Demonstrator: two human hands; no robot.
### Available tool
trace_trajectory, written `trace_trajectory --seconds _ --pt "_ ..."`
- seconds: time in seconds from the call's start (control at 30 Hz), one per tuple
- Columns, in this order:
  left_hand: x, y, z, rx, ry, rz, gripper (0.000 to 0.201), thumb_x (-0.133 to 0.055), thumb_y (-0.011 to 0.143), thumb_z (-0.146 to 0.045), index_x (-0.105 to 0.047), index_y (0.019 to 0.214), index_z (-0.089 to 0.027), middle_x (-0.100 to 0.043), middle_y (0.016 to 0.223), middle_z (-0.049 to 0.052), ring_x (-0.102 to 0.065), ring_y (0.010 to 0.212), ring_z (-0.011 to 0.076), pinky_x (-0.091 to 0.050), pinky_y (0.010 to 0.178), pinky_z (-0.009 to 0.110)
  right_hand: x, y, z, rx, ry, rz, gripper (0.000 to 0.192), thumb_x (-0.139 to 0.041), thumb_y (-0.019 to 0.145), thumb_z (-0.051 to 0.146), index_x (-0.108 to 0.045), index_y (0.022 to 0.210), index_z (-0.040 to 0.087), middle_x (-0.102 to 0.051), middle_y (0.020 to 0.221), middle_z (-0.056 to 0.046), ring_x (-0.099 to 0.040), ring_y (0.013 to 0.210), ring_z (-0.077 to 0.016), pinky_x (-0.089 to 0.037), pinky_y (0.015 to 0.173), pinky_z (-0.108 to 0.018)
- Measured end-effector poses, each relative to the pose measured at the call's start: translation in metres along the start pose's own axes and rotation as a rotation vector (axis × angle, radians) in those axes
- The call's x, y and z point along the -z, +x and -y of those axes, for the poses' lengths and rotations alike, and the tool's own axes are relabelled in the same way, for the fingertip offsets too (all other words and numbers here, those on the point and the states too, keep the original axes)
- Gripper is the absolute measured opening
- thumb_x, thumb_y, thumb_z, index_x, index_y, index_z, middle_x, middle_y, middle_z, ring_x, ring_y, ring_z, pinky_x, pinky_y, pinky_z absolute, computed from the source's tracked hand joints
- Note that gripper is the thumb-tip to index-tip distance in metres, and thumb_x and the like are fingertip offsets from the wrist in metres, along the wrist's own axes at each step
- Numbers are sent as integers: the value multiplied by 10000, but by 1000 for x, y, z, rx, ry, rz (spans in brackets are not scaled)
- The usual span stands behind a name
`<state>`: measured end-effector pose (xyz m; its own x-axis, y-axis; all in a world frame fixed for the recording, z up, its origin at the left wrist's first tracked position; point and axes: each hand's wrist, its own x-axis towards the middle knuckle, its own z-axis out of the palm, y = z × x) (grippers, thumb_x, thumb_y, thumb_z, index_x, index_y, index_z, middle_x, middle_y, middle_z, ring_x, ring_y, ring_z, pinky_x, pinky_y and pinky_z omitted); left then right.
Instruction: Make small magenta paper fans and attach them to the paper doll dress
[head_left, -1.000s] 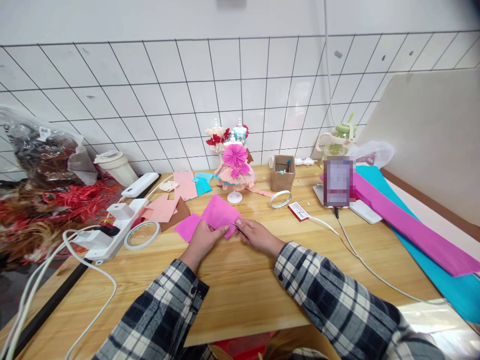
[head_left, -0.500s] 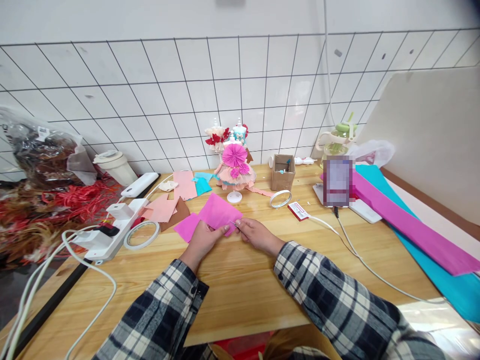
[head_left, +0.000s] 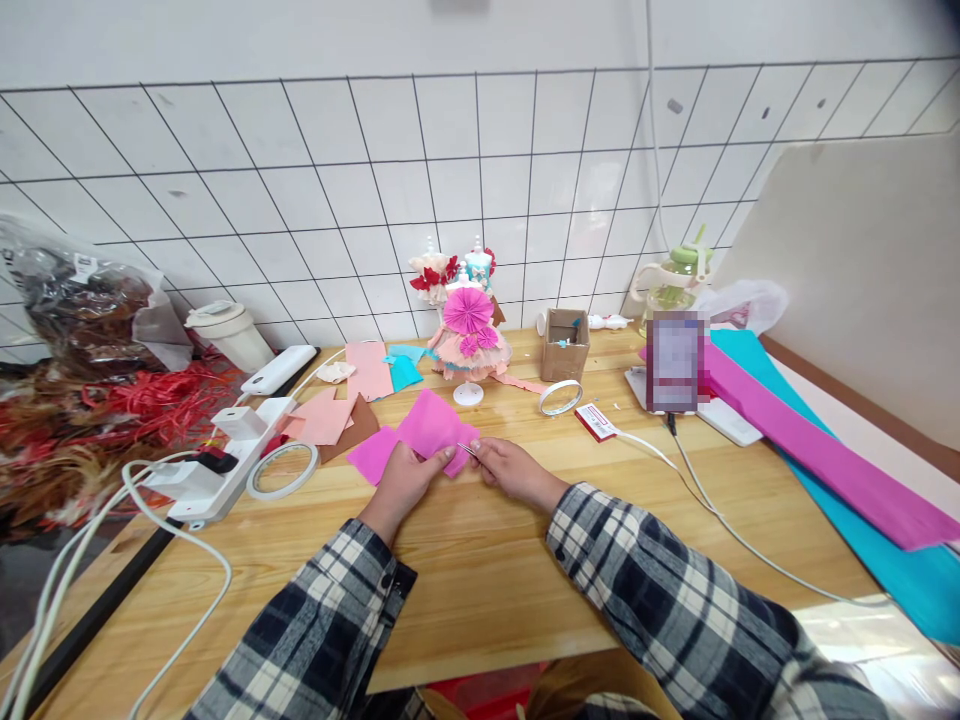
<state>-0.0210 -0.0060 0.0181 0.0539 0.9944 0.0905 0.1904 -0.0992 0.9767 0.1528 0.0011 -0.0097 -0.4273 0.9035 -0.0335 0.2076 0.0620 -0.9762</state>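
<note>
Magenta paper (head_left: 426,424) is pinched along its near edge by my left hand (head_left: 409,478), its thumb on top. My right hand (head_left: 511,468) is closed round what look like small scissors (head_left: 466,447); their thin metal blades reach the paper's right side, while the handles are hidden in my fingers. A second magenta piece (head_left: 370,455) lies at the left, partly under the held sheet. Just beyond stands a miniature dress form (head_left: 471,340) in a peach skirt with magenta pleated rosettes, two more decorated forms behind it.
Peach paper (head_left: 369,370), brown paper (head_left: 361,425) and a tape roll (head_left: 283,470) lie left, near a power strip (head_left: 232,465). A small cardboard box (head_left: 565,345), another tape roll (head_left: 561,398), a red-and-white packet (head_left: 596,422), a propped phone (head_left: 675,362) and long coloured sheets (head_left: 817,445) are right.
The scissors' blades have shifted slightly left into the paper, and its right edge now looks split and bent around them. Both hands stay almost in place.
</note>
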Motion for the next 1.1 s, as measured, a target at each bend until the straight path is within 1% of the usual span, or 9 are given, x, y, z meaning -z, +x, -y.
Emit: trace_trajectory --seconds 0.23,0.4,0.6,0.73,0.83,0.93,1.0,1.1 --pt "3 2 3 2 -29 -38 261 -746 642 -386 -656 681 -145 -645 608 4 -563 607 163 -437 576 254 1 -2 2 -48 13 7 463 -314 893 607 -483 760 196 -396 493 60 -351 442 -90 -275 453 -211" --pt "3 2 3 8 -55 5 273 -752 635 -389 -662 686 -136 -669 650 16 -569 606 162 -432 563 248 1 -3 5 -57 36 0 456 -325 893 604 -478 755 197 -390 498 61 -348 442 -88 -274 443 -208" --pt "-1 -1 -1 30 -57 22 247 -767 609 -364 -675 685 -148 -683 652 20 -604 663 190 -445 577 258 0 -3 5 -29 16 1 407 -331 910 548 -451 728 204 -405 516 48 -364 465 -98 -288 451 -212" --pt "-3 -1 0 41 -64 48 267 -781 585 -356 -692 726 -147 -699 680 33 -622 706 215 -456 577 267 1 -2 3 -12 -11 7 402 -327 917 525 -426 697 202 -409 521 43 -374 484 -100 -293 464 -211" --pt "-4 -2 0 53 -71 63 288 -783 582 -357 -700 762 -148 -711 721 43 -629 740 229 -472 599 279 1 -2 2 0 -3 16 410 -322 915 537 -426 705 201 -408 519 49 -368 481 -98 -288 469 -212" --pt "-4 -1 0 31 -75 72 286 -771 600 -369 -700 775 -153 -719 777 43 -631 741 218 -483 631 283 0 -2 1 21 9 20 422 -330 910 545 -409 678 202 -406 521 49 -357 477 -95 -290 477 -217" --pt "-3 -1 1 16 -52 64 274 -765 609 -373 -697 758 -153 -716 758 34 -627 709 203 -482 631 277 0 -1 0 37 16 22 423 -337 909 544 -403 667 204 -401 524 48 -353 476 -95 -293 484 -222" --pt "-3 -1 2 17 -10 53 262 -757 620 -377 -693 726 -146 -698 676 23 -613 653 193 -474 601 274 0 0 -1 45 28 24 418 -343 908 542 -402 666 206 -395 526 47 -348 474 -97 -287 487 -229"
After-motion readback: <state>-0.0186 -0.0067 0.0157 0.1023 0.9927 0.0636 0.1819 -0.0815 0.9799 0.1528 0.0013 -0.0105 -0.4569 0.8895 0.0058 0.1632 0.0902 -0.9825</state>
